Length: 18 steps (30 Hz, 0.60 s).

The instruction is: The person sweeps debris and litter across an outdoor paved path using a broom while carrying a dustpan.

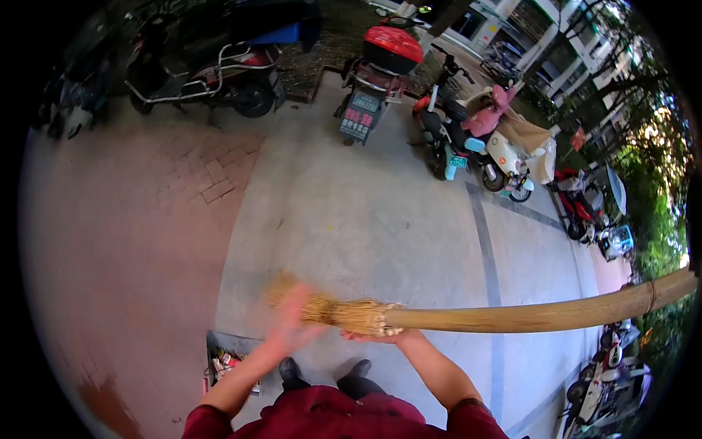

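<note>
A broom with straw bristles and a thick bamboo handle lies roughly level across the view, its handle running off to the right. Beneath the place where straw meets handle is my right hand, its fingers under the broom and partly hidden by it. My left hand is at the bristles near their left end, smeared by motion, so its fingers cannot be made out.
Below my left forearm a dustpan with litter stands beside my shoes. Parked scooters line the far side, with more at the right. The ground is grey paving and reddish brick.
</note>
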{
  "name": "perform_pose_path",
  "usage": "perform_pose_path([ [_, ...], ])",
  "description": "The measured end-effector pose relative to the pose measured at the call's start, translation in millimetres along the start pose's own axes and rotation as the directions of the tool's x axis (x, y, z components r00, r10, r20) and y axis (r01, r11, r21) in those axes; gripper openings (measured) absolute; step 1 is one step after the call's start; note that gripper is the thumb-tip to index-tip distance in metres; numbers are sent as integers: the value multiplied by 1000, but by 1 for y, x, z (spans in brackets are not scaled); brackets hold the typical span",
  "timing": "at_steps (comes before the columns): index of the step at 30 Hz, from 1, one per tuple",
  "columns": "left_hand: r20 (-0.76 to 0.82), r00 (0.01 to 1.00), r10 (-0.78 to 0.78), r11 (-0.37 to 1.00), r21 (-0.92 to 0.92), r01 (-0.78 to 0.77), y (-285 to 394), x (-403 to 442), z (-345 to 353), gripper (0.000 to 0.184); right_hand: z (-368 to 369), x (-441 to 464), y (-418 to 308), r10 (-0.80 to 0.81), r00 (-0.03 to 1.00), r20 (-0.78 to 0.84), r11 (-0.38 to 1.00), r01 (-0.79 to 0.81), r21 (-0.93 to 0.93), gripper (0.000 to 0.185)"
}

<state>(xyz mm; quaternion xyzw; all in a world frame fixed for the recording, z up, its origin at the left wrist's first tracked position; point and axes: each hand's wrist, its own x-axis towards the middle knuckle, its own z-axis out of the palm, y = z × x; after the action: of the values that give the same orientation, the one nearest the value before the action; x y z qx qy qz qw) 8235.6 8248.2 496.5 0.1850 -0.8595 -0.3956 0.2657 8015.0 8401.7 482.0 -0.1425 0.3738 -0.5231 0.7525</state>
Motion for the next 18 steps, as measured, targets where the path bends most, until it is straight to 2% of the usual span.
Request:
perform_pose_path([
  [2,40,936,349,934,-100,-343,102,68,8,80,0,7,-1,32,996,-79,967,-51,-250,51],
  [4,82,897,434,887,-210,-410,178,113,24,64,-1,-10,-10,61,991,-119,926,-101,-364,55],
  [5,299,898,323,916,-336,-218,198,127,26,57,-6,-25,-19,65,988,-137,909,-116,-401,56],
  [6,514,828,222,917,-400,2,219,140,32,50,-13,-44,-30,69,985,-159,886,-134,-443,58],
  [8,655,726,211,898,-423,122,238,158,68,38,-30,-93,-63,44,979,-199,848,-142,-511,62],
  [11,524,740,422,869,-467,-164,251,167,159,27,-62,-198,-126,-54,962,-269,784,-126,-607,69],
  [13,468,711,525,828,-473,-300,285,182,206,25,-78,-288,-165,-212,945,-250,739,-12,-674,74],
  [14,569,661,489,864,-418,-280,304,191,228,25,-83,-338,-173,-342,923,-178,687,116,-718,78],
  [15,662,607,439,897,-358,-258,323,200,251,24,-87,-389,-180,-463,880,-103,613,235,-755,82],
  [16,747,547,378,926,-291,-242,340,206,270,24,-77,-432,-175,-632,775,7,514,426,-744,81],
  [17,762,502,408,910,-299,-286,354,212,290,22,-73,-469,-166,-773,625,113,378,596,-709,81],
  [18,774,460,435,894,-308,-325,365,219,313,21,-84,-497,-160,-903,422,86,262,697,-668,79],
])
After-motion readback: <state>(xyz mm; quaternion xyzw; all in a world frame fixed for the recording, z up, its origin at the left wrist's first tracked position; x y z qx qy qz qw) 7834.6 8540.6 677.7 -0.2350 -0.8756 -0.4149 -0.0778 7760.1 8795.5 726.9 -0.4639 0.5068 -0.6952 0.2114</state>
